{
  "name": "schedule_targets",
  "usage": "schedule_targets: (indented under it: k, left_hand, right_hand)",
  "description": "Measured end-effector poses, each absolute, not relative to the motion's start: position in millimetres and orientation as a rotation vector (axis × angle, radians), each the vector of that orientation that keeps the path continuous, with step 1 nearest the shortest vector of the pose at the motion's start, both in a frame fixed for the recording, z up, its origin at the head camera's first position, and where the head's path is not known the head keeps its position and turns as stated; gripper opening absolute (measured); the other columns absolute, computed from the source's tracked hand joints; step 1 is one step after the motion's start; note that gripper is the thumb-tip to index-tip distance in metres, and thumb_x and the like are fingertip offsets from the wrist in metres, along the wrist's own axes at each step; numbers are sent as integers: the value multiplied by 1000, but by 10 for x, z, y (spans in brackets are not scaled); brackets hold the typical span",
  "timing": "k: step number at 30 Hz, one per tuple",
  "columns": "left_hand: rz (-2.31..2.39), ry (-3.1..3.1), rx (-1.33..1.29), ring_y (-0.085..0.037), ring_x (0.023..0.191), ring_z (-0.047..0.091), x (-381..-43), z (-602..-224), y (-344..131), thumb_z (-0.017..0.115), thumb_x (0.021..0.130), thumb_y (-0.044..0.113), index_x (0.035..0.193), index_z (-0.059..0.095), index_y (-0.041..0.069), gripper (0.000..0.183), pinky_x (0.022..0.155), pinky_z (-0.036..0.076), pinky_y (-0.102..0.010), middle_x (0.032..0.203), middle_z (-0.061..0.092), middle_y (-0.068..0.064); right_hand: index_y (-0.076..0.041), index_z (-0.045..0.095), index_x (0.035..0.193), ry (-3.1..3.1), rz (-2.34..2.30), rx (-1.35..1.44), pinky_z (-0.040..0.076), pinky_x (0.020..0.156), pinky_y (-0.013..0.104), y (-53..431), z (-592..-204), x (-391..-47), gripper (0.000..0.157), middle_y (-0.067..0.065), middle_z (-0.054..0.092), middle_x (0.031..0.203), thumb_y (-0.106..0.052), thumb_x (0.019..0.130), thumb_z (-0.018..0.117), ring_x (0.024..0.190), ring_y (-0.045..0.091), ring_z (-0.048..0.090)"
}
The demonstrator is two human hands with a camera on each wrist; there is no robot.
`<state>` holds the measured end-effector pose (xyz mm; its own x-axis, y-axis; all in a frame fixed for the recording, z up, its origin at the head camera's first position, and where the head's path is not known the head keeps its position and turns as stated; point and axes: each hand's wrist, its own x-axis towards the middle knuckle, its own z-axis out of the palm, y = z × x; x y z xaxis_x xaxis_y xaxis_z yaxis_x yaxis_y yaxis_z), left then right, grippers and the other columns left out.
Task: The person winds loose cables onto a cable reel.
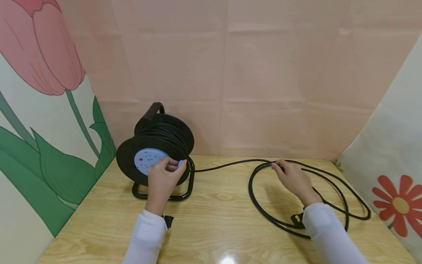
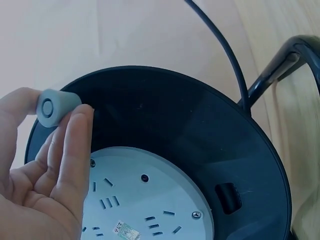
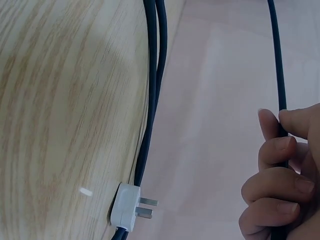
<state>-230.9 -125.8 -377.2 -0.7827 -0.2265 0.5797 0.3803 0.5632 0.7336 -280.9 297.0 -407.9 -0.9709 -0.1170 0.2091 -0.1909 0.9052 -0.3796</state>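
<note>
A black cable reel (image 1: 125, 154) stands upright on its tube frame, with cable wound on its drum. My left hand (image 1: 163, 176) pinches the light blue winding knob (image 2: 57, 107) at the flange's edge between thumb and fingers. Behind that hand, the pale blue socket panel (image 2: 140, 185) is partly covered. From the reel, the black cable (image 1: 230, 164) runs right across the table. My right hand (image 1: 294, 178) grips this cable in curled fingers; the right wrist view shows it passing through them. A white plug (image 3: 125, 205) with flat metal pins lies beside loose cable strands on the table.
Loose cable loops (image 1: 254, 194) spread over the right part of the wood-grain table (image 1: 214, 220). A pink backdrop (image 1: 224, 73) rises behind the table, with flower-printed panels at both sides. The reel's carry handle (image 1: 150, 113) sticks up at the top.
</note>
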Motion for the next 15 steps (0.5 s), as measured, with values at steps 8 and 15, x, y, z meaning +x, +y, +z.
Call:
schedule_targets:
  k: [8, 15]
  left_hand:
    - [-1211, -2258, -112, -10, 58, 61, -2305, -3789, -1277, 80, 86, 36, 75, 73, 13, 27, 52, 52, -31, 67, 67, 5]
    - [-1230, -2399, -82, -12, 58, 59, -2317, -3838, -1307, 79, 86, 37, 74, 75, 14, 27, 53, 49, -31, 66, 67, 5]
  right_hand:
    - [-16, 68, 114, -2838, 574, 190, 31, 40, 33, 2946, -4084, -2781, 63, 1, 59, 71, -68, 99, 37, 52, 19, 46]
    - [-20, 64, 91, -2830, 482, 207, 26, 40, 30, 2915, -4010, -2715, 57, -1, 45, 60, -71, 97, 40, 47, 18, 38]
